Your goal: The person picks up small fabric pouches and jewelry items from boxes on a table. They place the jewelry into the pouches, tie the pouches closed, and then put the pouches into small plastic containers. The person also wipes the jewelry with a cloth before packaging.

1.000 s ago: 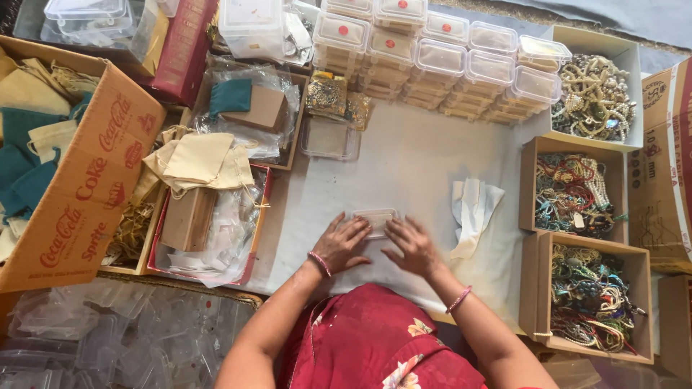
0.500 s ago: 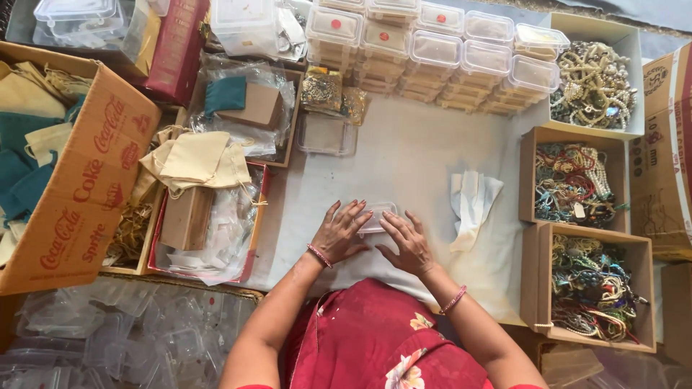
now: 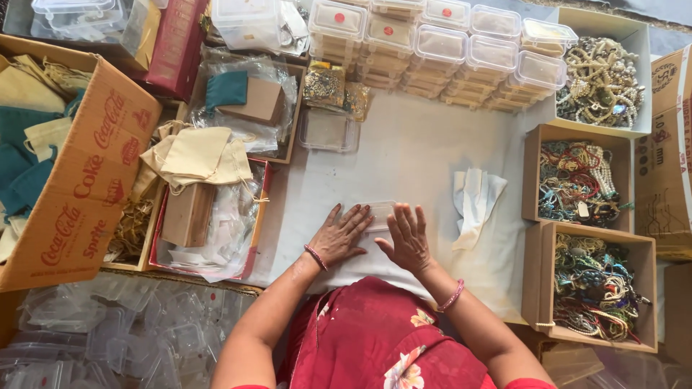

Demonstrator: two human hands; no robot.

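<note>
- Left hand (image 3: 344, 235) & right hand (image 3: 408, 236) lying flat, fingers spread, gripping nothing, pressing on small clear box (image 3: 379, 214) on white cloth (image 3: 418, 155).
- Folded white paper (image 3: 472, 203) lying just right; bead boxes (image 3: 577, 180) sitting further right; nothing blocking.

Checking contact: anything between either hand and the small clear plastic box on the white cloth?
Nothing visible. The left hand and right hand both rest flat on the small clear plastic box, fingers over its lid, on the white cloth.

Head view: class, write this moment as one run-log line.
left hand: flat on clear plastic box | right hand: flat on box | surface: white cloth | nearby: folded white papers
</note>
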